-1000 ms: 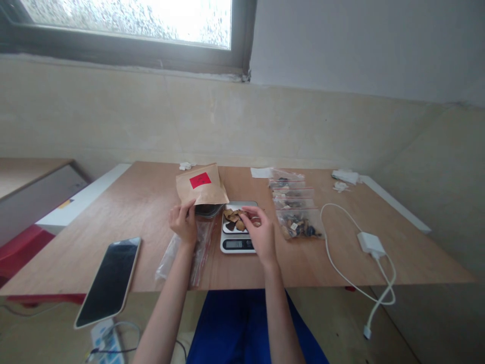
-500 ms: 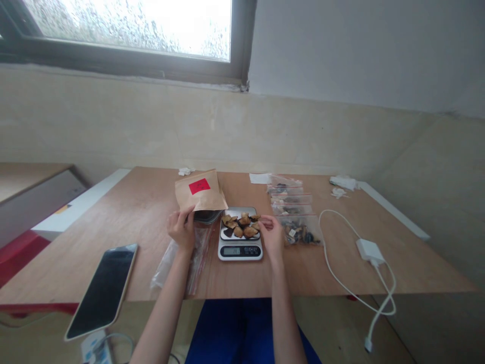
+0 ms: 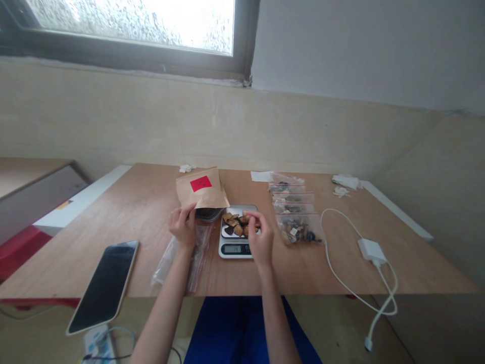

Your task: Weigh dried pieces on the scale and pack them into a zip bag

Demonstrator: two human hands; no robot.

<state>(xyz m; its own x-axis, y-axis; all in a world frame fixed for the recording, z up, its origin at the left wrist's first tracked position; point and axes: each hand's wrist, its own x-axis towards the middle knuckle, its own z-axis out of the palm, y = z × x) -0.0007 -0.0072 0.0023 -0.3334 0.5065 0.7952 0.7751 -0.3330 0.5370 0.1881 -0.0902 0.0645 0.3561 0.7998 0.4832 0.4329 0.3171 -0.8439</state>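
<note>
Spanning the window wall (image 3: pixel 212 126), wooden table (image 3: pixel 144 212)

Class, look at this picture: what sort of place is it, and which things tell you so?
Probably a plain room used as a home packing bench, not a shop or lab. A small scale holds dried pieces on a bare wooden table under a window, with filled zip bags lined up beside it.

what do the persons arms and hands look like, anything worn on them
Both forearms are bare up to the frame's lower edge, with no sleeves in view. The left hand and right hand wear no gloves; no watch, bracelet or ring is visible. Blue cloth covers the lap below.
</note>
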